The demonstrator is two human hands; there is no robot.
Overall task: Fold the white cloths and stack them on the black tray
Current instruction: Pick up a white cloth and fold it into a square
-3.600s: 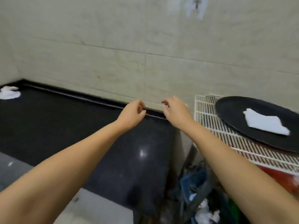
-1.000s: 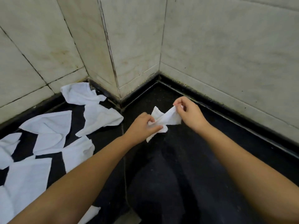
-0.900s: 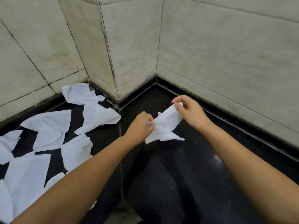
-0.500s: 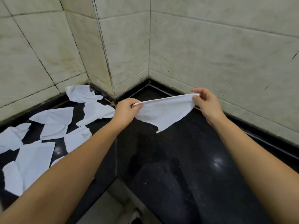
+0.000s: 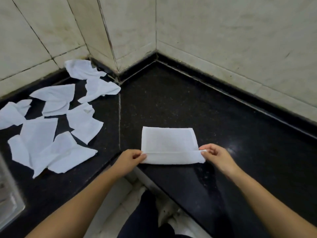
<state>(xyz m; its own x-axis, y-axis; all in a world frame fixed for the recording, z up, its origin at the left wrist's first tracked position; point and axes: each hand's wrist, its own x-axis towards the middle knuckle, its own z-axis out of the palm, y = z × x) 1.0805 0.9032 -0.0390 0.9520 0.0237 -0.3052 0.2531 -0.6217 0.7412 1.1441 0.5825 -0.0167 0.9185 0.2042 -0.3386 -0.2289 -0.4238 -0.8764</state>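
Note:
A white cloth (image 5: 169, 143) lies spread flat on the black counter (image 5: 214, 121), near its front edge. Its near edge is lifted and turned over in a narrow strip. My left hand (image 5: 131, 158) pinches the near left corner of the cloth. My right hand (image 5: 217, 156) pinches the near right corner. Several more white cloths (image 5: 56, 121) lie crumpled and loose on the left part of the counter. The black tray is out of view.
Tiled walls (image 5: 223, 31) meet in a corner behind the counter. A metal sink edge (image 5: 10, 194) shows at the far left. The floor and my dark trousers (image 5: 142, 217) are below the counter's inner corner.
The cloth was held up and stretched in the air between both hands; now it lies flat on the counter with its near edge turned over. The view tilted down.

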